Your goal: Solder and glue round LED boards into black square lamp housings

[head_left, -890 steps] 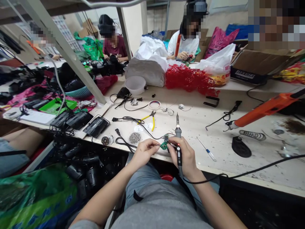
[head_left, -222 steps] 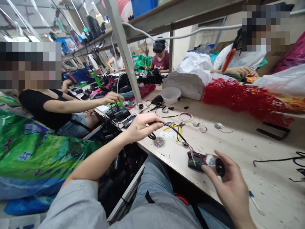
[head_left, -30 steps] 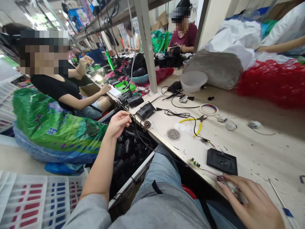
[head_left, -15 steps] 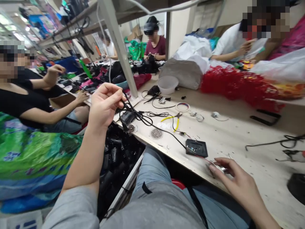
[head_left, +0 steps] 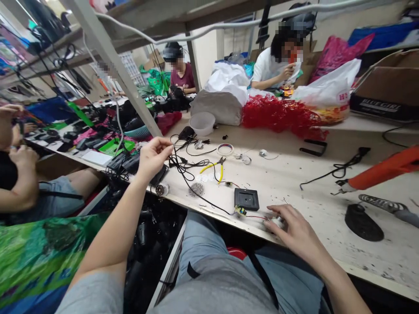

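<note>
My left hand (head_left: 154, 158) is raised over the bench's left side, thumb and fingers pinched on a black cable (head_left: 174, 153) that hangs in loops. The cable runs across the bench to a small circuit board (head_left: 240, 210). Red wire links that board to a small silvery part (head_left: 277, 220), perhaps a motor, by the front edge. My right hand (head_left: 291, 223) rests on the bench with thumb and fingers around this part, partly covering it. Just behind the board lies a square black plastic piece (head_left: 246, 199).
Yellow-handled cutters (head_left: 216, 168), a tape roll (head_left: 225, 150) and a dish of small metal pieces (head_left: 196, 189) lie mid-bench. At right are an orange-handled tool (head_left: 382, 168) and a coiled stand (head_left: 364, 221). A shelf post (head_left: 114, 65) rises at left. Co-workers sit around.
My view has swung to the right. My left hand has come down closer to the bench with the cable. The circuit board now lies in front of the black piece, no longer over it.
</note>
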Demonstrator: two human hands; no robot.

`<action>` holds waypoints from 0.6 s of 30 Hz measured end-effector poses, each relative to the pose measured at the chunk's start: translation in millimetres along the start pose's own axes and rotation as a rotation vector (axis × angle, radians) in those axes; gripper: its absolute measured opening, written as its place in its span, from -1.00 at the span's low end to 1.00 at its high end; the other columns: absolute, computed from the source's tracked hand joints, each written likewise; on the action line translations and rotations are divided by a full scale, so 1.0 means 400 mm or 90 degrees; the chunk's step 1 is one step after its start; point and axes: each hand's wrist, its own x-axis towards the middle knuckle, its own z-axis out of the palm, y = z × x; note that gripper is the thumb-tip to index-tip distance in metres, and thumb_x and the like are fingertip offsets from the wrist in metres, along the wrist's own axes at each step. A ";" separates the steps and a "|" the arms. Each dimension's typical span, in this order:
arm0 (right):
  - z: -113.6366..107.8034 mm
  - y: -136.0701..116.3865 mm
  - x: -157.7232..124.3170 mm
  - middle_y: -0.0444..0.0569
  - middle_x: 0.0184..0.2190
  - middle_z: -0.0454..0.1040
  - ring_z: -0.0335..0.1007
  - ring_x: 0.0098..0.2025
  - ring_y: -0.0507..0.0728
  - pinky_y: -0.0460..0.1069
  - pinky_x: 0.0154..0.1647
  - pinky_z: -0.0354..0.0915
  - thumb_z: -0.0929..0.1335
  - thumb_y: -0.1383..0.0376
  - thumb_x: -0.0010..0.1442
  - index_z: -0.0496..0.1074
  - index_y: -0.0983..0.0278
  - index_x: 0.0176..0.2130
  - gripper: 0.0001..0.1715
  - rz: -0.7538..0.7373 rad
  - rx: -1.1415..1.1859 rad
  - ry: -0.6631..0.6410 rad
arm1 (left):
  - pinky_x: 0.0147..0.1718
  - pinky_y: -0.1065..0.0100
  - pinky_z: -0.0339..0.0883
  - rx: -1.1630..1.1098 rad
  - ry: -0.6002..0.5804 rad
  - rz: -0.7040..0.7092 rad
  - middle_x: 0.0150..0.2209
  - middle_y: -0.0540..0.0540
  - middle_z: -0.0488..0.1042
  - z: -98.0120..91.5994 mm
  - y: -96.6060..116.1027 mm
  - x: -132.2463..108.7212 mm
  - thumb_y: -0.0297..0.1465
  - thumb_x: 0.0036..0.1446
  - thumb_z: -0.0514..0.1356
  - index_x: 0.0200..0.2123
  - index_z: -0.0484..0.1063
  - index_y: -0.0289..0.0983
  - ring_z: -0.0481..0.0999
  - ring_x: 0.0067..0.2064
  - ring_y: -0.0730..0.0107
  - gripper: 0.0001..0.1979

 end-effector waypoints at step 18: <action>-0.060 0.006 -0.018 -0.13 -0.54 0.43 0.38 -0.59 0.06 -0.04 -0.59 0.28 0.38 -0.13 0.12 0.35 0.22 -0.36 -0.52 0.293 0.253 0.426 | -0.05 0.08 0.34 0.278 -0.306 0.299 -0.16 -0.20 0.55 0.271 -0.085 -0.113 -0.38 0.20 0.19 -0.19 0.53 -0.20 0.47 -0.11 0.05 -0.85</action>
